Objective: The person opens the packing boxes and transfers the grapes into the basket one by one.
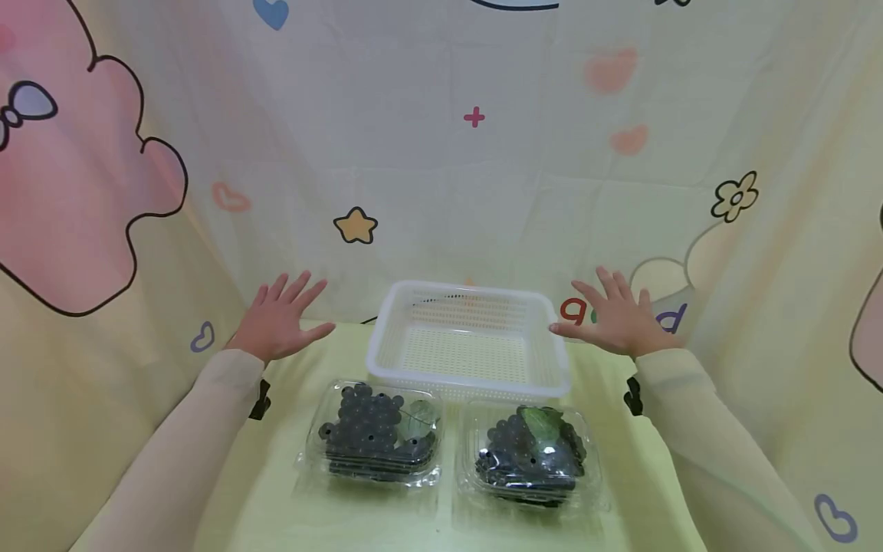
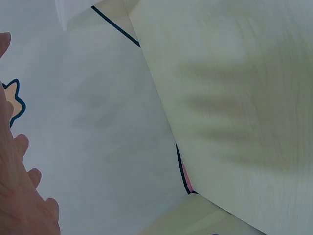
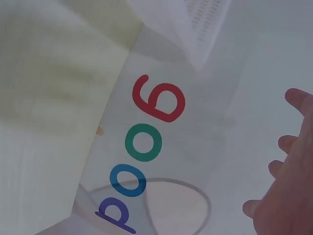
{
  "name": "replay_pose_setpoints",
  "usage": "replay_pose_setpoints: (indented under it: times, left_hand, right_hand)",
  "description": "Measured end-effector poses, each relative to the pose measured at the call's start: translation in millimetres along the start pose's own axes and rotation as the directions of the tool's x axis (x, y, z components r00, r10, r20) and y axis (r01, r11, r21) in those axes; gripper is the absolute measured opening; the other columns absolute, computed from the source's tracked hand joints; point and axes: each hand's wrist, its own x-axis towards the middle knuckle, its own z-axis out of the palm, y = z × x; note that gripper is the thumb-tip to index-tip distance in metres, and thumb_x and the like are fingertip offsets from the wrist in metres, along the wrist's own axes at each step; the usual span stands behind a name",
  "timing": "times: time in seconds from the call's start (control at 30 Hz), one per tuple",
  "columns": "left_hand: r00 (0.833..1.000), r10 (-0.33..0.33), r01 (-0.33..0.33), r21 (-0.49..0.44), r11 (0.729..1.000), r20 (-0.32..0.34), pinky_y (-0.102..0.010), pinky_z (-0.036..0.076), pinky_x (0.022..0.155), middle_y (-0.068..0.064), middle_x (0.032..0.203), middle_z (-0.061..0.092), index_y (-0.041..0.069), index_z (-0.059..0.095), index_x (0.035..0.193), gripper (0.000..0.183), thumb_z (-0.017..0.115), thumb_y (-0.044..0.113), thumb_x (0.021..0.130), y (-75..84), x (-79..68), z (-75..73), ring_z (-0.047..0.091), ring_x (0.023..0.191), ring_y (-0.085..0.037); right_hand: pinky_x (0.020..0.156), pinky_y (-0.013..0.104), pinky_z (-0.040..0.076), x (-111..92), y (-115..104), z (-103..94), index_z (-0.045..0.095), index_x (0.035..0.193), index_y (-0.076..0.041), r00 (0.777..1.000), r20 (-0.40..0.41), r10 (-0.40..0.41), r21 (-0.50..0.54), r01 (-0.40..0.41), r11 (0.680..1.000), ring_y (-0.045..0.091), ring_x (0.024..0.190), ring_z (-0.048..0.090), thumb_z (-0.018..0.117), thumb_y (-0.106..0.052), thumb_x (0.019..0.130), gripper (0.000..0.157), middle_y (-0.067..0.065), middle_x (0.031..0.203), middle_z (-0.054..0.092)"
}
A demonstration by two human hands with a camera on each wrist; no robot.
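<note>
Both hands are raised with fingers spread. The left hand (image 1: 279,318) hovers left of a white plastic basket (image 1: 469,382), and the right hand (image 1: 617,314) is off the basket's right end, its thumb overlapping the rim in the head view. Neither holds anything. In front of the basket sit two clear plastic boxes of dark grapes: the left box (image 1: 372,433) and the right box (image 1: 531,452), each with a green leaf showing inside. The left wrist view has part of the left hand (image 2: 24,186) at its edge; the right wrist view has the right hand (image 3: 288,191).
A pale yellow tabletop (image 1: 276,491) lies under the boxes and basket. Behind it hangs a light curtain (image 1: 414,153) printed with hearts, a star and coloured letters; more printed cloth closes in at both sides.
</note>
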Motion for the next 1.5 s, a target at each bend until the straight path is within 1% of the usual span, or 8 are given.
replay_pose_setpoints:
  times: [0.27,0.4,0.53,0.73,0.87,1.17,1.33,1.5]
  left_hand:
    - [1.0,-0.003,0.003,-0.003,1.0,0.01,-0.068,0.008,0.125,-0.015,0.172,0.014,0.023,0.019,0.165,0.086,0.049,0.067,0.097,9.2,-15.5,0.6,0.01,0.156,-0.05]
    - [1.0,0.0,0.0,-0.02,1.0,-0.01,-0.069,0.011,0.124,-0.016,0.172,0.016,0.021,0.022,0.165,0.084,0.05,0.064,0.098,14.1,-23.7,3.3,0.012,0.155,-0.05]
    - [0.999,0.008,-0.01,-0.052,0.999,-0.032,-0.068,0.012,0.124,-0.017,0.171,0.018,0.02,0.023,0.164,0.083,0.051,0.062,0.098,17.1,-31.1,8.4,0.013,0.155,-0.05]
    - [0.998,0.02,-0.026,-0.09,0.996,-0.057,-0.067,0.013,0.124,-0.017,0.171,0.02,0.02,0.024,0.164,0.081,0.052,0.06,0.099,25.5,-43.5,14.7,0.014,0.155,-0.05]
    - [0.999,0.024,-0.029,-0.13,0.991,-0.046,-0.067,0.012,0.125,-0.016,0.171,0.02,0.02,0.023,0.164,0.081,0.052,0.058,0.1,36.0,-53.3,17.9,0.013,0.156,-0.049]
    - [0.998,0.014,-0.024,-0.186,0.982,-0.057,-0.063,0.014,0.126,-0.016,0.17,0.021,0.017,0.026,0.164,0.077,0.054,0.053,0.101,54.2,-76.6,21.1,0.014,0.156,-0.047]
    - [0.997,0.008,-0.023,-0.208,0.978,-0.072,-0.063,0.017,0.125,-0.017,0.169,0.025,0.016,0.027,0.163,0.077,0.055,0.051,0.101,60.9,-91.5,25.4,0.017,0.156,-0.046]
    - [0.997,-0.014,-0.005,-0.258,0.966,-0.072,-0.065,0.027,0.121,-0.014,0.169,0.027,0.019,0.026,0.164,0.076,0.054,0.054,0.102,66.6,-106.1,30.9,0.019,0.156,-0.044]
  right_hand:
    - [0.116,0.081,0.003,-0.1,-16.4,13.4,0.03,0.162,-0.021,0.997,-0.023,-0.078,-0.02,0.078,0.997,0.048,0.157,0.003,0.055,-0.083,0.084,0.103,0.022,0.172,0.006]
    - [0.116,0.08,0.009,-2.9,-25.9,21.3,0.033,0.161,-0.02,0.99,-0.05,-0.13,-0.045,0.127,0.991,0.046,0.158,0.007,0.057,-0.08,0.084,0.1,0.02,0.171,0.011]
    - [0.117,0.079,0.009,-7.4,-36.5,29.1,0.036,0.16,-0.019,0.983,-0.064,-0.172,-0.03,0.171,0.985,0.044,0.158,0.007,0.06,-0.079,0.084,0.1,0.018,0.172,0.012]
    - [0.121,0.074,0.01,-14.7,-54.5,38.5,0.039,0.158,-0.019,0.973,-0.076,-0.216,0.031,0.219,0.975,0.044,0.158,0.011,0.063,-0.075,0.084,0.096,0.017,0.171,0.014]
    - [0.121,0.074,0.014,-20.5,-68.0,44.7,0.04,0.158,-0.02,0.972,-0.065,-0.226,0.081,0.231,0.97,0.043,0.158,0.012,0.066,-0.072,0.084,0.094,0.016,0.171,0.017]
    - [0.123,0.069,0.019,-34.1,-98.6,52.4,0.045,0.155,-0.022,0.947,-0.084,-0.311,0.171,0.321,0.931,0.038,0.158,0.016,0.069,-0.071,0.082,0.091,0.01,0.17,0.023]
    - [0.121,0.069,0.024,-42.6,-114.0,55.2,0.047,0.154,-0.023,0.94,-0.075,-0.331,0.233,0.34,0.911,0.037,0.158,0.019,0.071,-0.07,0.081,0.09,0.007,0.17,0.024]
    - [0.12,0.066,0.03,-51.2,-130.3,57.8,0.046,0.154,-0.026,0.93,-0.068,-0.36,0.283,0.364,0.887,0.035,0.158,0.02,0.071,-0.069,0.082,0.088,0.003,0.17,0.024]
